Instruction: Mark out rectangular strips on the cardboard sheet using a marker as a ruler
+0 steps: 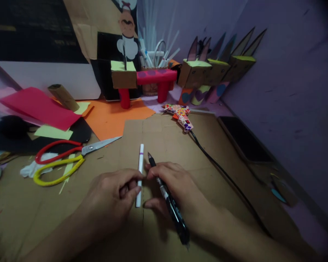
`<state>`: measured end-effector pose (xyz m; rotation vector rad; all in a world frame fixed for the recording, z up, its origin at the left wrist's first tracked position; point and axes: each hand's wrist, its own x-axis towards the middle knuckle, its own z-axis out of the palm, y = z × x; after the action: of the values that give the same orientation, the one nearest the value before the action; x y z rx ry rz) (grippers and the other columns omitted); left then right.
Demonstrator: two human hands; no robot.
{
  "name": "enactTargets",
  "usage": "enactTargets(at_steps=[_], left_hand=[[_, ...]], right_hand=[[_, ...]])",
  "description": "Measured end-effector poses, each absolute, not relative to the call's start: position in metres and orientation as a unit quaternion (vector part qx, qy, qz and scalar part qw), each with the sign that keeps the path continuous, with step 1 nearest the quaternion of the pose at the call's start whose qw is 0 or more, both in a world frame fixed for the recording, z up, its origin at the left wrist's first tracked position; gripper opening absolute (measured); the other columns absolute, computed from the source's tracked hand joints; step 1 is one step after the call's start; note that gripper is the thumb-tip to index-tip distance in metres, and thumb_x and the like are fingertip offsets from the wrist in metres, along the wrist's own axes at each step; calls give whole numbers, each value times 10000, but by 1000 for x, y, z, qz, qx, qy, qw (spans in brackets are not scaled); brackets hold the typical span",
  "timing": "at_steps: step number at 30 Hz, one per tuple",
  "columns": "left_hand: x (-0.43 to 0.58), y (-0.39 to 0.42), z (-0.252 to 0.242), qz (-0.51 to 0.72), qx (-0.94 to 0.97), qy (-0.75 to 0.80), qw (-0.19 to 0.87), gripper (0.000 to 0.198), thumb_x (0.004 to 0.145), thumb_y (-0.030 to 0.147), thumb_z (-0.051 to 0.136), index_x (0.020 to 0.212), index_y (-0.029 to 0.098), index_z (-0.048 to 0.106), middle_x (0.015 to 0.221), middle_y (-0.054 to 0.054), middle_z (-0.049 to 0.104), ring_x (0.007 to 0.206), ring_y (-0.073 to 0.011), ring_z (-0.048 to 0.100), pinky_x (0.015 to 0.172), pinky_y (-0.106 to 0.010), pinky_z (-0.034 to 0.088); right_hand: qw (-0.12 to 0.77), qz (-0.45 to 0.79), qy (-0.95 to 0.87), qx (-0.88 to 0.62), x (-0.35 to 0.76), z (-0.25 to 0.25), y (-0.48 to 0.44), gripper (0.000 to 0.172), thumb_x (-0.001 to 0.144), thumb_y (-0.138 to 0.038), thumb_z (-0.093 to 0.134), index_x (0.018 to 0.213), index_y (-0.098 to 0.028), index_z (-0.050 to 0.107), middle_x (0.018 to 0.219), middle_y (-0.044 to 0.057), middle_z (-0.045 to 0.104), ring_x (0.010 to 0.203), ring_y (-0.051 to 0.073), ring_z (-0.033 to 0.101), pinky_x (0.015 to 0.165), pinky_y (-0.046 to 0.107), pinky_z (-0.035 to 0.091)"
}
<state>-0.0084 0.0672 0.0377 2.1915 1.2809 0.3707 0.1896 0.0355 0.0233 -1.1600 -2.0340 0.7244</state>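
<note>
My left hand [117, 193] pinches a slim white marker [141, 162] with a purple band near its far end. The marker lies lengthwise just above or on the brown cardboard [158, 142]; I cannot tell whether it touches. Close by on the right, my right hand [177, 193] has a black pen [169, 203] between its fingers. The pen slants, its tip pointing away from me, beside the marker but apart from it. The right thumb is spread away from the pen's barrel.
Scissors [91, 148] with red and yellow handles lie at left. A flower-patterned glue gun [180, 114] rests at the back, its black cord [221, 165] running down the right. Beyond stand cardboard animal figures [195, 72]. A phone [246, 140] lies along the right wall.
</note>
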Motion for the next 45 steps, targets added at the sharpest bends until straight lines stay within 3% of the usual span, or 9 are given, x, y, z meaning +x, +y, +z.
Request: enactTargets(at_steps=[4,8,13,15,19,25,30,36,45], left_hand=[[-15,65,40,148,871,374,284,251,886,225,464,1097,304,577,881,18,634,749,-111,614,641,-231,472],[-19,69,46,125,908,337,217,352,888,294,491,1234,354,504,1188,-29,574,1033,-198,574,800,-320,487],[-31,76,28,75,945,294,123,545,781,502,595,1298,397,458,1484,-62,368,1268,-371,399,992,-561,343],[-35,75,17,77,945,304,97,535,759,555,599,1263,409,496,1511,-77,322,1303,-403,356,1013,-603,291],[-34,72,9,84,940,316,92,469,790,568,544,1228,403,519,1534,-82,280,1339,-378,344,1046,-596,251],[-31,70,16,76,923,356,122,723,759,485,574,1394,289,291,1490,-122,367,1334,-323,391,1101,-547,208],[-30,70,21,70,923,357,128,758,742,468,586,1404,306,253,1506,-110,338,1360,-327,348,1096,-567,194],[-30,73,32,52,928,349,123,647,822,490,555,1379,323,271,1473,-90,402,1354,-287,371,1097,-532,262],[-31,76,27,97,926,349,107,557,847,491,518,1348,340,326,1459,-57,428,1296,-317,450,1067,-549,362]], right_hand=[[323,256,-790,-453,186,23,33,349,785,-373,696,1042,-230,507,1039,40,674,1071,249,557,873,381,423],[334,254,-784,-458,183,21,32,398,779,-402,711,1067,-242,488,1050,28,682,1082,239,563,877,375,409],[335,258,-775,-470,184,16,33,307,785,-340,697,1015,-254,514,1064,6,685,1092,209,572,861,342,397],[335,261,-773,-471,184,15,33,292,787,-329,687,1013,-256,517,1072,3,688,1109,205,570,874,342,392],[349,255,-767,-475,183,14,32,283,775,-314,688,994,-255,518,1084,10,696,1110,207,582,871,345,400],[350,255,-768,-473,181,16,34,268,795,-345,657,1017,-255,535,1075,26,707,1093,231,597,872,374,413],[354,240,-761,-488,179,18,34,193,833,-353,617,969,-223,573,1041,62,721,1095,232,602,859,357,429],[375,226,-753,-491,176,14,34,219,804,-344,656,974,-230,578,1025,32,721,1039,216,617,837,341,414],[332,248,-779,-472,180,21,35,418,770,-346,729,1111,-205,532,1074,52,690,1076,228,571,871,342,380]])
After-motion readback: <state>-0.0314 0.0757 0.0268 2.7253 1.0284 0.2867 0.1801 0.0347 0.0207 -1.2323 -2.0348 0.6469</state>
